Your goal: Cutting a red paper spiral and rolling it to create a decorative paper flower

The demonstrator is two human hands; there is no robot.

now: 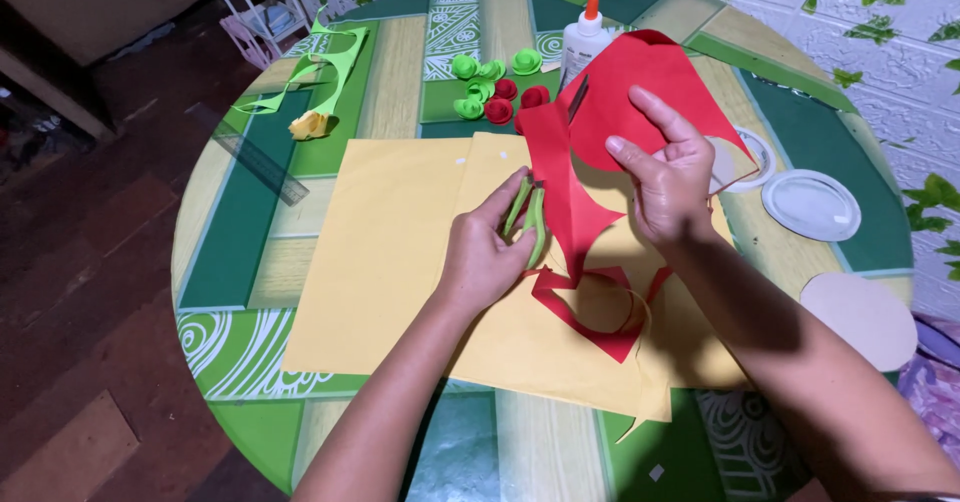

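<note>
The left hand (485,252) grips green-handled scissors (530,224), fingers clenched through the loops, blades in the red paper (640,92); the right hand (668,177) holds that red sheet up above the middle of the round counter (235,252), thumb and fingers pinching its near edge; a cut red strip (590,317) curls below onto yellow paper sheets (400,252); far of these lie green and red paper rosettes (495,87) beside a glue bottle (583,44); far left rest green paper scraps (335,62); right sits a white lid (810,205).
</note>
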